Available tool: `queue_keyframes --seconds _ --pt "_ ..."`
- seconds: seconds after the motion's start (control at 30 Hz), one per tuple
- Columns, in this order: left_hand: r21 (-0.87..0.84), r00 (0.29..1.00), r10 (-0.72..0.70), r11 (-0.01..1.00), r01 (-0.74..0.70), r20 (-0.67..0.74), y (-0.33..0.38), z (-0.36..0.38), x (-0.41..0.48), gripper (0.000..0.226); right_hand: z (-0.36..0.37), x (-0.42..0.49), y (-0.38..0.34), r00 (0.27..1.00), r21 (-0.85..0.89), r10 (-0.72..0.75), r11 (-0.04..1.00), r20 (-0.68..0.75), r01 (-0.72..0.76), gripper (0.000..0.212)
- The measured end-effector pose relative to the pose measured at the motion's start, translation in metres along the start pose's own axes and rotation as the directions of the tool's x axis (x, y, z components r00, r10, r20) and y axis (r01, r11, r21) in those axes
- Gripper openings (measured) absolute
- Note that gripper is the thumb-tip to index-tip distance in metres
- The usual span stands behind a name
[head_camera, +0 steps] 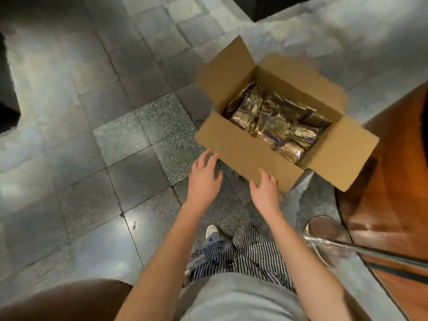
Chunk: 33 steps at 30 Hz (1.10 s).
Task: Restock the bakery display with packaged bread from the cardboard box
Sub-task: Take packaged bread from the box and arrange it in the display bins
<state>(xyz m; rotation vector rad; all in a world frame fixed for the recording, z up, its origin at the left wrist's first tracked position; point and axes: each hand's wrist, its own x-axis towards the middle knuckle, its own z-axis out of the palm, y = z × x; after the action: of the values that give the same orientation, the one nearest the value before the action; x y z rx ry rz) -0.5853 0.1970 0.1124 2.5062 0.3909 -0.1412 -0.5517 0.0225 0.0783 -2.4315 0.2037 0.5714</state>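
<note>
A shop: tiled floor, carton of packaged bread.

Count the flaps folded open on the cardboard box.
4: the far-left flap, the back flap, the near flap closest to the person, and the right flap. None seems hidden.

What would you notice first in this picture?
The open box, on the floor right of the middle, catches the eye first. It is full of shiny bread packs. Just below it, the left hand and right hand reach toward its near side, fingers spread and holding nothing.
</note>
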Motion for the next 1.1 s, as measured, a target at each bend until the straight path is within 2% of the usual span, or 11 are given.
queue_keyframes --seconds 0.3,0.6,0.7,0.83,1.0,1.1 --pt "0.023 0.970 0.139 0.989 -0.146 0.201 0.067 0.046 0.134 0.054 -0.044 0.100 0.026 0.969 0.162 0.215 0.968 -0.125 -0.194 0.053" --pt "0.001 0.928 0.099 0.994 -0.107 0.359 0.141 0.109 0.277 0.054 -0.114 0.239 0.062 0.928 0.216 0.349 0.923 -0.131 -0.317 0.051" --pt "0.014 0.927 0.093 0.994 -0.105 0.364 0.162 0.133 0.327 0.054 -0.132 0.282 0.075 0.913 0.217 0.387 0.910 -0.132 -0.355 0.053" --pt "0.027 0.902 0.051 0.997 -0.069 0.428 0.186 0.172 0.392 0.055 -0.144 0.342 0.096 0.915 0.258 0.379 0.906 -0.139 -0.336 0.055" --pt "0.023 0.818 0.051 0.997 -0.079 0.573 0.195 0.227 0.462 0.054 -0.153 0.414 0.127 0.913 0.264 0.401 0.891 -0.072 -0.370 0.062" --pt "0.012 0.790 0.017 0.999 -0.030 0.612 0.189 0.252 0.494 0.054 -0.153 0.443 0.142 0.924 0.269 0.379 0.896 -0.050 -0.353 0.061"
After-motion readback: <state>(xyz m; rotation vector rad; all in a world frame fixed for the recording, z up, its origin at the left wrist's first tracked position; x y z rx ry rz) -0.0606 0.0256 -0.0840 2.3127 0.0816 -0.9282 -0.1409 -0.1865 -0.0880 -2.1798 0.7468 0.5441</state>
